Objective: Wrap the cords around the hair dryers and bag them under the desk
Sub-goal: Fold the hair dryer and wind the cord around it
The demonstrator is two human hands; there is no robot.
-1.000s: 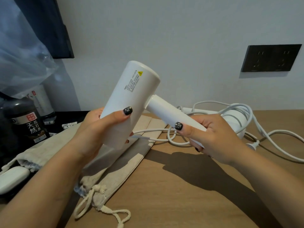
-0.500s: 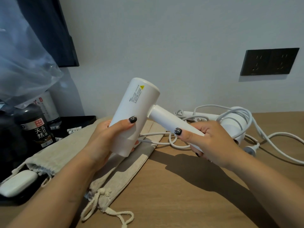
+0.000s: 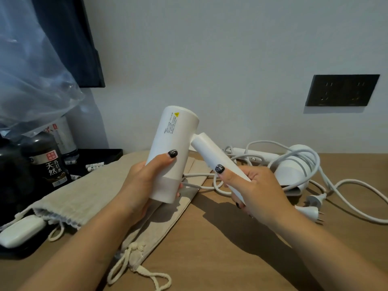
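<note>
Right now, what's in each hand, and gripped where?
Both hold one white hair dryer: the left hand grips the lower barrel, the right hand grips the handle. Its cord lies loose on the desk.

1. Beyond both hands rises a plain pale wall [image 3: 210, 59].
2. Up and to the right of the hands, a black socket panel [image 3: 342, 90] sits flush on it.
3. Under the hands spreads a wooden desk top [image 3: 220, 248], with hard shadows falling across it.
4. High to the left, a dark flat panel [image 3: 84, 38] hangs against the wall.
</note>
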